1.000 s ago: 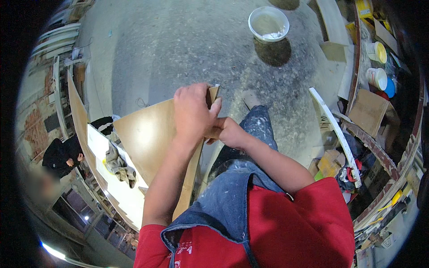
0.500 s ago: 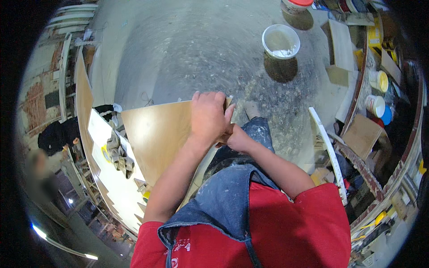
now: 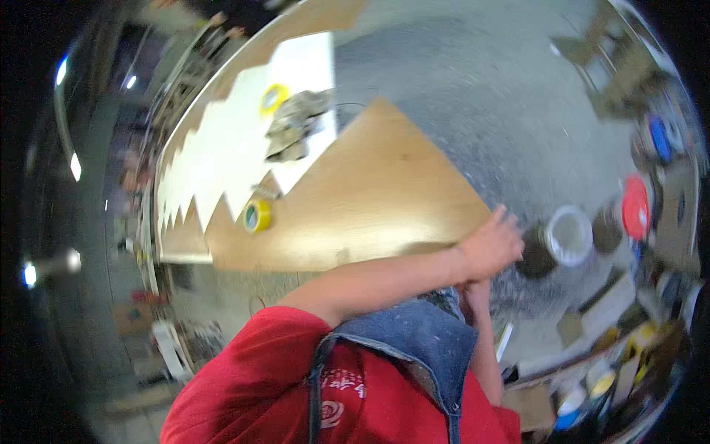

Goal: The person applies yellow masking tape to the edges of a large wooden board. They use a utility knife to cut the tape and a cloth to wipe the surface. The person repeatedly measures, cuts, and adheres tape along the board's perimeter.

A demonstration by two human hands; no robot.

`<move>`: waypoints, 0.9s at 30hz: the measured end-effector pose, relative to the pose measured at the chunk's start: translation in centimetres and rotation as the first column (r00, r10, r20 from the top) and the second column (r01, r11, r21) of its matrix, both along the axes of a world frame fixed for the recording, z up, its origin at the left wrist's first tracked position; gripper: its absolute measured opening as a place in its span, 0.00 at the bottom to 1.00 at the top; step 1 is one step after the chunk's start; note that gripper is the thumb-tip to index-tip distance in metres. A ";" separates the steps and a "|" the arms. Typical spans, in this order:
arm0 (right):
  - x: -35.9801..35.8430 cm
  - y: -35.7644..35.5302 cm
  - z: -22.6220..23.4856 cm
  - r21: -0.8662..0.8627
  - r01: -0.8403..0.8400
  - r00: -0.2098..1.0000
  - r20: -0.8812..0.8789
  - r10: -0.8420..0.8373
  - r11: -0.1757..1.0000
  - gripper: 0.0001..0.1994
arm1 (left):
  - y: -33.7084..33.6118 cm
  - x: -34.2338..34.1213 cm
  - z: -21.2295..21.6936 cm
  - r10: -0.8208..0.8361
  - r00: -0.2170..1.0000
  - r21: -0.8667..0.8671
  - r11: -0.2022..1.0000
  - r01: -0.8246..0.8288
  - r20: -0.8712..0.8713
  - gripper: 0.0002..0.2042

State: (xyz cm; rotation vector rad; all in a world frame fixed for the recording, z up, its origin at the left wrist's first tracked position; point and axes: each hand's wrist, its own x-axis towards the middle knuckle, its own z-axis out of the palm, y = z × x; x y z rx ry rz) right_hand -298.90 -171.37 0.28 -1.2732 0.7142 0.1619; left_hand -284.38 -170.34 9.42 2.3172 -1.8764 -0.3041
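A wooden board (image 3: 370, 185), tan and smooth with a pointed far corner, lies in front of me to the left. My left hand (image 3: 492, 243) is at its right-hand end, the fingers bent over the edge and slightly smeared by motion. Below the left wrist is my right hand (image 3: 473, 293), close against the near side of that end. The left hand and forearm hide most of it, so its fingers do not show. A roll of yellow tape (image 3: 257, 216) sits on the board's left part.
White sheet with a zigzag edge (image 3: 222, 133) extends beyond the board, carrying a crumpled cloth (image 3: 294, 129) and another yellow tape roll (image 3: 273, 98). On the floor at right stand a white bucket (image 3: 569, 235) and a red-lidded bucket (image 3: 636, 207). Cartons (image 3: 529, 407) and tubs crowd the lower right.
My view has swung left, bringing more of the board and white sheet into sight. Both hands now appear farther right in the picture, still at the board's end.
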 end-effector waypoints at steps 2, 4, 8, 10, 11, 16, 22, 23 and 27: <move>-1.5 -0.7 -3.3 -0.101 -0.079 0.997 -0.001 0.080 0.992 0.15 | 2.2 0.1 0.6 0.004 0.998 -0.126 0.992 0.003 0.057 0.24; -1.1 -0.3 -1.9 -0.053 0.024 0.987 0.157 -0.015 0.998 0.12 | 5.1 0.2 2.9 0.030 0.999 -0.100 0.995 -0.027 0.025 0.31; 0.1 -0.1 1.8 0.505 0.194 0.960 0.078 -0.268 0.841 0.15 | 12.6 1.6 7.4 0.268 0.922 -0.071 0.952 -0.298 -0.278 0.34; 0.8 0.0 2.5 0.491 0.211 0.963 0.045 -0.267 0.845 0.18 | 18.1 2.2 8.1 0.419 0.869 -0.116 0.881 -0.460 -0.263 0.32; 0.7 -0.2 2.8 0.479 0.223 0.963 0.024 -0.267 0.849 0.19 | 21.0 2.1 8.0 0.489 0.831 -0.139 0.834 -0.535 -0.265 0.31; 1.0 0.8 3.7 0.412 0.221 0.966 0.028 -0.255 0.884 0.25 | 37.1 1.2 7.1 0.846 0.498 -0.144 0.477 -0.867 -0.191 0.25; 0.3 5.0 4.3 0.223 0.412 0.908 -0.029 -0.417 0.883 0.29 | 50.5 2.6 6.3 0.962 0.270 -0.332 0.266 -0.905 0.033 0.23; 0.3 6.3 4.2 0.123 0.516 0.855 -0.026 -0.517 0.847 0.29 | 51.9 3.7 5.9 0.956 0.288 -0.334 0.289 -0.897 0.053 0.23; 0.9 15.0 6.0 -0.059 0.661 0.750 0.076 -0.657 0.748 0.25 | 58.0 7.4 4.4 0.886 0.462 -0.359 0.445 -0.820 0.042 0.17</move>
